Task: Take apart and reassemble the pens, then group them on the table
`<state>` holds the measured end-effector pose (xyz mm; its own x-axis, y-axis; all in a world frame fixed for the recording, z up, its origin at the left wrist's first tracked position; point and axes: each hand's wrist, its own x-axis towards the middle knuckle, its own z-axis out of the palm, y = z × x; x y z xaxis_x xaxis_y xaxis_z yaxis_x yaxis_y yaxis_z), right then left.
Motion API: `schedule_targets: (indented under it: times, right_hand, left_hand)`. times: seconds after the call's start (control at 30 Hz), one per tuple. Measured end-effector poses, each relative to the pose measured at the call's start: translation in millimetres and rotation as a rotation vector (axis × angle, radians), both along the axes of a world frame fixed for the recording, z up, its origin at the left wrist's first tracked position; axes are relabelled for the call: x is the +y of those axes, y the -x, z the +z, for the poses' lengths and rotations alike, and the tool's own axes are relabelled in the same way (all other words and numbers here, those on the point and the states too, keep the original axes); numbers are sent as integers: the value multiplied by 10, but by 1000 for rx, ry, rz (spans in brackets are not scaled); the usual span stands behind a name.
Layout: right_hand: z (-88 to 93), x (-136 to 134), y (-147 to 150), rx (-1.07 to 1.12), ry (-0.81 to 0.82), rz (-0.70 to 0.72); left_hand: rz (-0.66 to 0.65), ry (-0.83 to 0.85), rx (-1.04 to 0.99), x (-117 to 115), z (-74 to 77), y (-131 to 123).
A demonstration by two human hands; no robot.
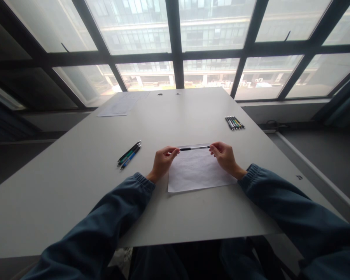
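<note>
A pen (195, 147) with a black grip and a clear barrel is held level above a sheet of white paper (200, 171). My left hand (164, 160) pinches its left end between thumb and fingers. At the other end, my right hand (224, 154) is closed on the pen's dark tip. The paper lies on the table just below both hands, and its far edge is partly hidden by them. Left of my left hand lie several pens (129, 154) side by side, black, green and blue.
On the right of the white table (198, 217), several pens (235, 122) lie in a neat row. More paper sheets (119, 104) rest at the far left. Two small round fittings (160, 94) show near the back edge. Large windows stand behind the table.
</note>
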<state>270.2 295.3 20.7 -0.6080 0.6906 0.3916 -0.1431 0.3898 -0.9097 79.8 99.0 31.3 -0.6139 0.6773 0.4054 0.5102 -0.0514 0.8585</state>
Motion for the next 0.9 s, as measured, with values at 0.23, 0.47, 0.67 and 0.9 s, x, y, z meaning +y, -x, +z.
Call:
schedule_targets:
  times: [0.23, 0.47, 0.67, 0.9]
  right_hand:
    - [-4, 2, 0, -3, -5, 2]
    - [-9, 4, -6, -5, -14, 10]
    - [4, -4, -8, -6, -21, 7]
    - [15, -12, -7, -10, -22, 9]
  left_hand:
    - [-5, 7, -5, -8, 20, -11]
    - [-5, 7, -17, -4, 17, -13]
    - [-3, 17, -9, -6, 30, -19]
    - [-4, 14, -18, -1, 19, -12]
